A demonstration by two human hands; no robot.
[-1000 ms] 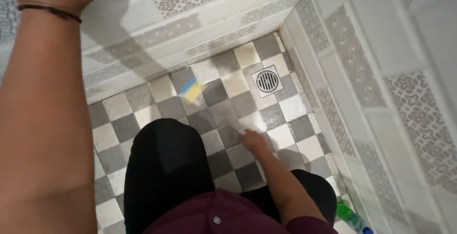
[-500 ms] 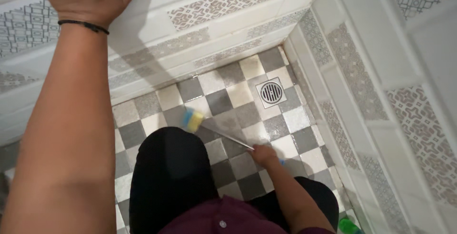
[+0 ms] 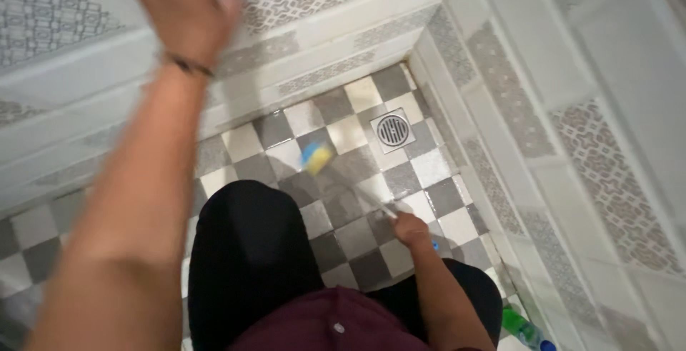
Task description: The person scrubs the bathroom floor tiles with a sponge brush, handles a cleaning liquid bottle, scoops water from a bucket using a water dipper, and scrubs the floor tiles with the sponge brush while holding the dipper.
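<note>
We're looking straight down at a checked tile floor (image 3: 336,240), and plenty here is hard to read. The left hand (image 3: 182,8) is up by the patterned wall (image 3: 321,33), smeared by motion blur, its fingertips lost near the top edge, so we can't tell whether the fingers are spread, curled, or touching the tiles at all. A dark band (image 3: 187,65) circles that wrist. The forearm fills the left side and hides much of the floor beneath it.

Down low, the right hand (image 3: 411,228) is clenched around the end of a brush (image 3: 316,157). The handle is thin and blurred, nearly melting into the grey squares, and we only pick it up clearly just above the fist. The brush head shows as a blue and yellow smudge; bristles can't be made out. Its long axis runs on a diagonal, from the fist at lower right up to the head at upper left, head pointing away from us toward the wall. The head sits down at the floor, just to the left of the round drain (image 3: 394,129) and clear of it.

Dark trouser legs (image 3: 246,258) cover the tiles below the brush. At the bottom right corner a green bottle (image 3: 520,328) is cut off by the frame.
</note>
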